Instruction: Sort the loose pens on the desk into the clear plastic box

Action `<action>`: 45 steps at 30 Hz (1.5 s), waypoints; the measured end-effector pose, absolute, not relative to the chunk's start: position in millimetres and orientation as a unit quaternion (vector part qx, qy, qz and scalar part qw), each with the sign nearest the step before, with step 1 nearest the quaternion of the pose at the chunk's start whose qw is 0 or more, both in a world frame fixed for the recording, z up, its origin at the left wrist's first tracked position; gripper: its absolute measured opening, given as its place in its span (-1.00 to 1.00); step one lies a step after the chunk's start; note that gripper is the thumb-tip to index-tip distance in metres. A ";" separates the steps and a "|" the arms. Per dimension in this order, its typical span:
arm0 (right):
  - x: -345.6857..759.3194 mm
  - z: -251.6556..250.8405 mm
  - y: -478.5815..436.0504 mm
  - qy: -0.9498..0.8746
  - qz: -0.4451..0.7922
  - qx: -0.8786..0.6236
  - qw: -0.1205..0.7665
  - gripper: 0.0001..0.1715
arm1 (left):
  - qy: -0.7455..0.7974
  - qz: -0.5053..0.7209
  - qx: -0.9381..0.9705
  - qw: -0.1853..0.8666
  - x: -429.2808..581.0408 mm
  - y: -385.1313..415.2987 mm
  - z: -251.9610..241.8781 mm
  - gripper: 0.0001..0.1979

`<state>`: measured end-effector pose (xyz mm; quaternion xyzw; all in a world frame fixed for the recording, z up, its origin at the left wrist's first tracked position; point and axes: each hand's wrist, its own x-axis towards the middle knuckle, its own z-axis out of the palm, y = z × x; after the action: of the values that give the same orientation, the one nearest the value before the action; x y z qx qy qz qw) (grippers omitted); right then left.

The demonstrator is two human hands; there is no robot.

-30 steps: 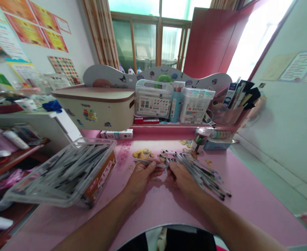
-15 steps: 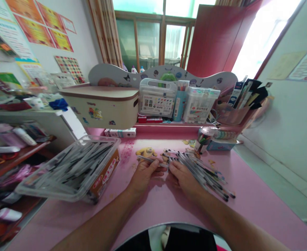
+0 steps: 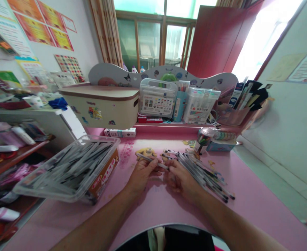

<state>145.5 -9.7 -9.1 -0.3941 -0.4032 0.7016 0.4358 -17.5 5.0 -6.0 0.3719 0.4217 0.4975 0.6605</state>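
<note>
Over the pink table my left hand (image 3: pixel 146 170) pinches a slim clear pen (image 3: pixel 144 157), which slants down to the right. My right hand (image 3: pixel 179 177) has its thumb and fingers closed at the pen's right end; any small part between them is too small to make out. Beside and beyond the right hand lies a loose bunch of clear pens (image 3: pixel 204 179) with dark ends. Left of my left hand stands a clear plastic box (image 3: pixel 72 199) heaped with similar pen parts (image 3: pixel 77 164).
A shelf at the back holds a cream storage bin (image 3: pixel 103 108), a clear marker case (image 3: pixel 157 99), another marker box (image 3: pixel 201 104) and a pink pen holder (image 3: pixel 233 115). On the table's back right stand a jar of pens (image 3: pixel 203 141) and a blue box (image 3: pixel 221 144).
The pen has shifted slightly to the right and tilts more, its right end now meeting my right fingers. My right fingers have changed their grip.
</note>
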 end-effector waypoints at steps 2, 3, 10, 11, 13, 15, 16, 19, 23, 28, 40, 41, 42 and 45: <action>145.4 -9.3 -10.0 -0.399 0.705 -0.407 0.422 -0.54 | 0.424 0.496 0.375 0.659 -17.0 4.0 -6.1 -0.58; 145.6 -10.2 -9.9 -0.408 0.700 -0.414 0.415 -0.51 | 0.428 0.495 0.377 0.656 -16.8 3.6 -6.1 -0.57; 143.1 -16.5 -8.1 -0.438 0.688 -0.386 0.431 -0.61 | 0.448 0.540 0.365 0.613 -18.4 8.0 -2.4 -0.58; 142.7 -16.3 -8.1 -0.429 0.695 -0.375 0.439 -0.63 | 0.446 0.548 0.363 0.607 -18.7 9.0 -1.7 -0.58; 143.1 -14.8 -8.0 -0.399 0.718 -0.355 0.446 -0.65 | 0.442 0.556 0.373 0.597 -18.6 9.2 -0.5 -0.59; 144.8 -12.4 -7.6 -0.364 0.749 -0.338 0.438 -0.66 | 0.445 0.549 0.396 0.587 -17.5 6.4 0.9 -0.63; 145.8 -11.1 -7.3 -0.351 0.764 -0.332 0.428 -0.65 | 0.449 0.545 0.410 0.578 -16.6 4.0 1.8 -0.65; 148.0 -8.2 -7.0 -0.334 0.791 -0.326 0.397 -0.61 | 0.455 0.539 0.447 0.550 -14.3 -3.3 4.6 -0.72; 148.0 -5.6 -9.5 -0.363 0.787 -0.359 0.346 -0.72 | 0.438 0.563 0.434 0.550 -15.5 -2.2 6.0 -0.74; 153.6 -6.5 -11.1 -0.411 0.803 -0.360 0.239 -0.71 | 0.365 0.637 0.231 0.638 -27.1 17.9 5.9 -0.88; 153.1 -9.1 -8.9 -0.420 0.789 -0.305 0.329 -0.62 | 0.324 0.494 0.231 0.773 -25.6 15.1 -3.9 -0.65; 150.8 -8.4 -8.9 -0.419 0.776 -0.321 0.346 -0.61 | 0.314 0.470 0.257 0.784 -19.9 10.2 -5.4 -0.67; 148.8 -7.7 -9.0 -0.420 0.766 -0.335 0.353 -0.59 | 0.313 0.458 0.272 0.787 -14.5 5.9 -7.2 -0.70; 144.7 -6.5 -9.8 -0.428 0.754 -0.357 0.347 -0.51 | 0.340 0.476 0.270 0.765 -3.4 -0.8 -12.2 -0.74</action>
<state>144.7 -9.8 -6.5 -0.3572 -0.4283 0.7539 0.3472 -3.4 -0.8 -12.2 0.2703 0.3401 0.4757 0.7648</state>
